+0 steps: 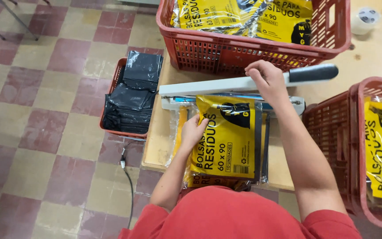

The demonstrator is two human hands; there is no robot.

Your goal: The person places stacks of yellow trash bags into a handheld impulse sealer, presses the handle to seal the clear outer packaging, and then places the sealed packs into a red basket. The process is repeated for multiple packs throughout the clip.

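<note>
Right hand [268,79] grips sealer arm [226,84]; left hand [194,131] presses yellow packet [226,141], top edge hidden under arm. Wooden worktop [155,141], tiled floor [45,132] left.

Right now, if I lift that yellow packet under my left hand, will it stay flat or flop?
The yellow packet would probably flop: it is a thin, glossy plastic sleeve over folded bags. It looks slippery, since the film shines and lies on more packets. It is likely light, as the left hand pins it with flat fingers while the right hand rests on the sealer arm.
</note>
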